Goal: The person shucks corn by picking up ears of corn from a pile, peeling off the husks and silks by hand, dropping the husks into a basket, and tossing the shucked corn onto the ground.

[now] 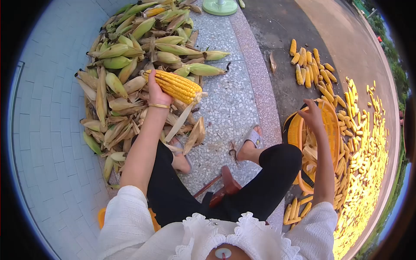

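Yellow corn cob (175,86) clasped in left hand (159,94) over unhusked ears (169,47), slanted lengthwise roughly toward right hand (312,115), with husk strip (183,121) at far end. Right hand well apart, loosely spread over orange basket (332,125).

You've got two bare hands (158,90), one stripped yellow corn cob (177,86) held, one orange plastic basket (331,123), two grey sandals (252,136), one thin gold bangle (159,105). Green-and-tan ears in husk (116,82) and loose yellow cobs (359,156): too many to count.
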### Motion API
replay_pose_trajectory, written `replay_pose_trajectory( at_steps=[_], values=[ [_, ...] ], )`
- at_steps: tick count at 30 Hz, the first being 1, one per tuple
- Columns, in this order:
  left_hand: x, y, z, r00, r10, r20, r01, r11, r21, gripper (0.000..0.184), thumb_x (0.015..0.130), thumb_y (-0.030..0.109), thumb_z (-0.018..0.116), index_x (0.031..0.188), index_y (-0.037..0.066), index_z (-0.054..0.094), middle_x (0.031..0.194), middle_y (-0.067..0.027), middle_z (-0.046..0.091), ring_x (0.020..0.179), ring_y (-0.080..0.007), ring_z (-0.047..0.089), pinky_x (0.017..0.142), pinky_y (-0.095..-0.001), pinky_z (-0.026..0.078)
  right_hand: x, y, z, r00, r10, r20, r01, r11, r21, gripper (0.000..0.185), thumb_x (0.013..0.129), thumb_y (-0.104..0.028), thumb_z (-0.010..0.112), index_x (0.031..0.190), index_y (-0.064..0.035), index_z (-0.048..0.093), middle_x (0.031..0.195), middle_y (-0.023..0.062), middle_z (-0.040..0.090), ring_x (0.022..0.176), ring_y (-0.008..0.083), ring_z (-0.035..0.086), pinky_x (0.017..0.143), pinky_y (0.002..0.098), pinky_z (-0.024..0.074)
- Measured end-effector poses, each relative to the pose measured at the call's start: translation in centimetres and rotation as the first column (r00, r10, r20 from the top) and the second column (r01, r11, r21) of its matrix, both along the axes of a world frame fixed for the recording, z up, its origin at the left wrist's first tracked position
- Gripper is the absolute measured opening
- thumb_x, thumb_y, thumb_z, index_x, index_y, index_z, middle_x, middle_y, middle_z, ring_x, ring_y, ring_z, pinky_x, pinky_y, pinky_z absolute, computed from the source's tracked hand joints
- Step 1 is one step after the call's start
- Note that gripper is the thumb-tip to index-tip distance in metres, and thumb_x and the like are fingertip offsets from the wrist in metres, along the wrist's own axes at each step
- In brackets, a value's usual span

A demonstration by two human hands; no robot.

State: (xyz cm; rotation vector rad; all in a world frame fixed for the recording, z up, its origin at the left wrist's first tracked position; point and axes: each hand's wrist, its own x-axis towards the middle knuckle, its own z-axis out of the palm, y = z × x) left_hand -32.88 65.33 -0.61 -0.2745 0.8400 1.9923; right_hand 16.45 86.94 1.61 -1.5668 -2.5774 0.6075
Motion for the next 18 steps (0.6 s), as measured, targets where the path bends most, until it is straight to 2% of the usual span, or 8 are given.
replay_pose_trajectory(
  at_steps=[2, 4, 5, 6, 9, 13, 15, 18],
  values=[
    [2.0, 1.3, 1.3, 0.999, 0.013, -0.047, -0.014, 1.000, -0.010, 0.045, 0.083, 0.045, 0.058, 0.103, 0.005, 0.050, 0.092, -0.0177, 0.060, 0.086, -0.0340, 0.060, 0.083, -0.0474, 0.049, -11.2, -5.1, 4.4, 0.891, -0.039, -0.453, -0.177, 0.888, -0.425, 0.065, 0.076, -0.013, 0.070, 0.132, 0.0025, 0.040, 0.131, 0.0145, 0.048, 0.086, 0.0189, 0.065, 0.070, 0.0283, 0.0517],
    [2.8, 2.0, 2.3, 0.997, -0.053, -0.057, 0.051, 0.998, -0.035, 0.045, 0.083, 0.045, 0.059, 0.101, 0.004, 0.051, 0.086, -0.0174, 0.062, 0.082, -0.0327, 0.061, 0.080, -0.0453, 0.050, -20.8, -10.6, 6.1, 0.674, -0.127, -0.728, -0.578, 0.523, -0.627, 0.075, 0.078, -0.014, 0.069, 0.138, 0.0030, 0.028, 0.139, 0.0169, 0.038, 0.085, 0.0220, 0.066, 0.068, 0.0281, 0.0524],
    [2.6, 1.9, 2.2, 0.997, -0.050, -0.063, 0.048, 0.998, -0.036, 0.045, 0.083, 0.045, 0.059, 0.101, 0.004, 0.051, 0.086, -0.0174, 0.062, 0.082, -0.0327, 0.061, 0.080, -0.0453, 0.050, -22.6, -11.5, 5.4, 0.706, -0.152, -0.692, -0.571, 0.456, -0.683, 0.079, 0.079, -0.014, 0.068, 0.140, 0.0044, 0.021, 0.134, 0.0189, 0.043, 0.085, 0.0232, 0.066, 0.067, 0.0281, 0.0530],
    [2.2, 1.8, 1.7, 0.994, -0.086, -0.065, 0.086, 0.996, 0.000, 0.042, 0.083, 0.044, 0.059, 0.098, 0.005, 0.052, 0.088, -0.0171, 0.061, 0.084, -0.0326, 0.060, 0.081, -0.0451, 0.049, -23.9, -12.6, 4.3, 0.737, -0.234, -0.634, -0.502, 0.438, -0.746, 0.056, 0.085, -0.017, 0.062, 0.130, 0.0063, 0.038, 0.103, 0.0155, 0.060, 0.068, 0.0176, 0.064, 0.056, 0.0256, 0.0493],
    [0.2, 1.4, -1.3, 0.998, -0.059, -0.039, 0.059, 0.998, 0.002, 0.041, 0.083, 0.043, 0.061, 0.100, 0.007, 0.052, 0.093, -0.0152, 0.060, 0.086, -0.0320, 0.059, 0.081, -0.0455, 0.049, -24.5, -13.1, 2.2, 0.846, -0.151, -0.512, -0.437, 0.355, -0.827, 0.031, 0.092, -0.021, 0.054, 0.106, 0.0055, 0.056, 0.067, 0.0051, 0.058, 0.049, 0.0114, 0.053, 0.045, 0.0243, 0.0408],
    [-1.2, 0.1, -1.6, 0.973, 0.202, -0.110, -0.217, 0.964, -0.155, 0.042, 0.081, 0.035, 0.067, 0.108, 0.007, 0.051, 0.103, -0.0058, 0.057, 0.095, -0.0224, 0.056, 0.082, -0.0393, 0.048, -24.7, -14.8, 3.7, 0.798, -0.120, -0.590, -0.505, 0.402, -0.764, 0.032, 0.094, -0.025, 0.050, 0.084, 0.0028, 0.060, 0.050, 0.0001, 0.049, 0.039, 0.0083, 0.041, 0.040, 0.0238, 0.0323],
    [-1.7, 0.3, -1.3, 0.950, 0.261, -0.169, -0.281, 0.954, -0.104, 0.042, 0.082, 0.034, 0.067, 0.110, 0.008, 0.050, 0.101, -0.0052, 0.057, 0.094, -0.0220, 0.056, 0.084, -0.0389, 0.047, -26.0, -15.2, 1.9, 0.715, -0.457, -0.529, -0.407, 0.342, -0.847, 0.028, 0.092, -0.024, 0.052, 0.081, 0.0013, 0.058, 0.053, 0.0010, 0.051, 0.041, 0.0087, 0.043, 0.039, 0.0232, 0.0327],
    [0.3, 0.8, -1.7, 0.956, 0.215, -0.201, -0.232, 0.970, -0.065, 0.042, 0.082, 0.032, 0.068, 0.111, 0.007, 0.050, 0.101, -0.0042, 0.056, 0.094, -0.0197, 0.056, 0.081, -0.0372, 0.048, -28.5, -15.8, 1.7, 0.730, -0.558, -0.394, -0.383, 0.143, -0.913, 0.026, 0.091, -0.023, 0.053, 0.077, -0.0010, 0.056, 0.052, 0.0005, 0.048, 0.039, 0.0085, 0.038, 0.037, 0.0229, 0.0281]
  ],
)
